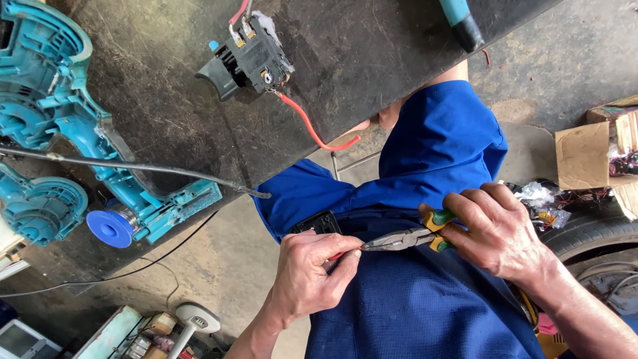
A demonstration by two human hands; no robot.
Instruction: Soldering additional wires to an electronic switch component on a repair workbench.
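My left hand [312, 272] pinches a short red wire [337, 255] and holds a small black part [318, 223] over my lap. My right hand [498, 233] grips pliers [405, 239] with green and yellow handles. The plier jaws meet the wire end at my left fingertips. On the dark workbench [359, 60] above lies a black trigger switch [249, 60] with a red lead [309, 126] curling off the edge. A teal power tool housing [60, 119] lies open at the bench's left.
A blue spool [109, 228] sits by the housing, and a black cable [133, 167] crosses the bench. A teal-handled tool [462, 18] lies at the top. A cardboard box [591, 153] and a tyre [591, 233] are on the right. Clutter lies on the floor at lower left.
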